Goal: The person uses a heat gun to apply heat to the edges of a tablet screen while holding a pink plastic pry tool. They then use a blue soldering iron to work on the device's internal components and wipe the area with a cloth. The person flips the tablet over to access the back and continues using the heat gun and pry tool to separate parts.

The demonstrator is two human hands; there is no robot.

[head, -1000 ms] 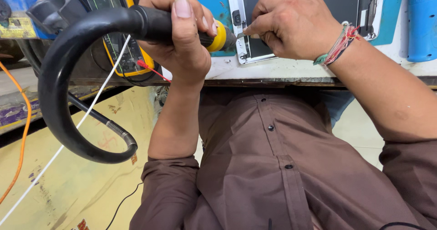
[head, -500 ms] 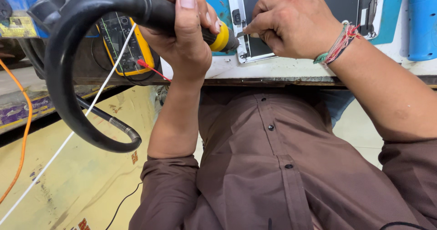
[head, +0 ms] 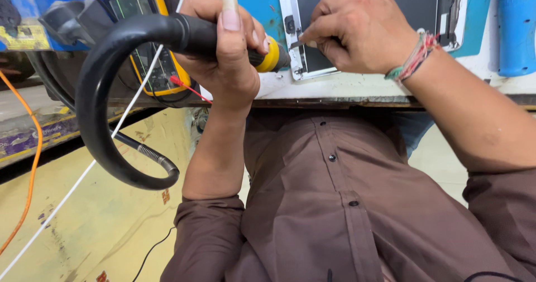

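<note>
Hot-air handpiece point(head: 212, 36), a black wand with a yellow collar near its nozzle, lies across the near edge of the bench point(head: 346, 89), long axis running left to right and close to level, nozzle pointing right at the lower left corner of the opened phone point(head: 368, 14).

Nearest the camera is the person's brown buttoned shirt point(head: 346, 204), with both sleeves rising toward the bench. From the wand's left end a thick black hose point(head: 97, 120) loops down and curls back on itself, ending in a ribbed metal strain relief over the yellowish floor point(head: 84, 226). An orange cable point(head: 30, 165) and a thin white wire point(head: 84, 176) cross that floor.

The left hand point(head: 229, 53) is clenched around the wand's barrel, thumb lying flat on top. The right hand point(head: 363, 31), wearing a braided wristband point(head: 416, 59), pinches a small pointed tool whose tip sits at the phone's corner, just beside the nozzle; the tool itself is mostly hidden by the fingers.

Compared with a second ago, the hose loop has swung lower and the wand has tilted closer to level, while the nozzle has stayed at the same corner. By my reading, heat is being held on one spot rather than swept along the frame.

Farther back, left of the phone, stands a yellow multimeter point(head: 142, 31) with a red probe lead, and at far right a blue cylinder point(head: 516, 28).
</note>
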